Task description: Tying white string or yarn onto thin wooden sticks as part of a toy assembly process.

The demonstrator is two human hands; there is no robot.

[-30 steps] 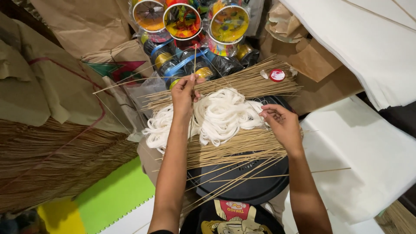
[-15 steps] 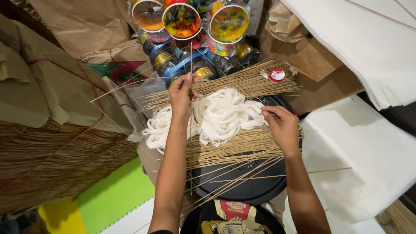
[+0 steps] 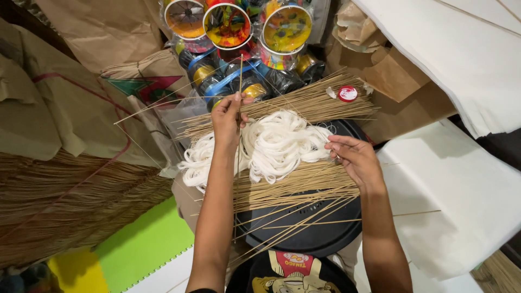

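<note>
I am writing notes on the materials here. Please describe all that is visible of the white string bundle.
The white string bundle is a loose, tangled heap of thin, soft-looking cord in looping strands. It lies on thin tan sticks spread over a round black surface, with more sticks behind it. The left hand, pinching one upright stick, crosses over it; the right hand touches its right edge.

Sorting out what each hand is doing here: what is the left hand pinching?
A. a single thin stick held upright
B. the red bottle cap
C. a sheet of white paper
A: the left hand grips one thin stick that rises above the white string pile.
</note>
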